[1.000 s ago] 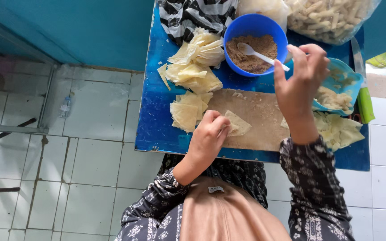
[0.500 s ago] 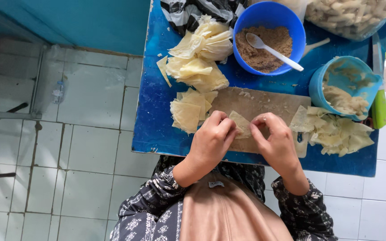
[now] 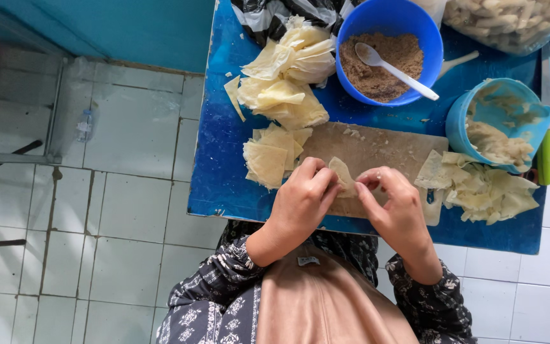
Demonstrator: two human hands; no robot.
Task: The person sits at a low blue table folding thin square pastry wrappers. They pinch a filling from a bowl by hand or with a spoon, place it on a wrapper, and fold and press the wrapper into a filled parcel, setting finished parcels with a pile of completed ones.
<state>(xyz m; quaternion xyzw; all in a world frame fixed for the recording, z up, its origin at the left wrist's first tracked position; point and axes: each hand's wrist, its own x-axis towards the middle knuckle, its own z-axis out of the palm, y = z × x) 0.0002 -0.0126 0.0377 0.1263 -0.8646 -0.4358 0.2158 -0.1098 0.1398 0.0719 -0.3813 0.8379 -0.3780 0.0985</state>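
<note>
At the near edge of the table (image 3: 224,191): both hands working one pale wrapper (image 3: 340,173) on the board (image 3: 377,150). Left hand (image 3: 300,204) curled over the wrapper's left side, fingertips pinching its fold, probably to keep the roll tight. Right hand (image 3: 394,207) narrowed from the other side, thumb and forefinger closing on the same wrapper, nothing else held. Wrapper kept flat against the board, likely for a firm surface to press on.

Left of the board, touching its end: small stack (image 3: 268,159) of square wrappers, within easy reach of the left hand. At the board's right end, spilling toward the table's right edge: loose heap (image 3: 485,191) of wrapper pieces. Just beyond that, light blue tub (image 3: 510,102) smeared with pale paste. Beyond the board's middle: blue bowl (image 3: 358,38) of brown crumbly filling, white spoon (image 3: 393,70) resting inside, handle toward the right hand. Left of the bowl, larger pile (image 3: 288,83) of folded sheets. At the far right corner, clear bag (image 3: 504,22) of pale finished rolls.
</note>
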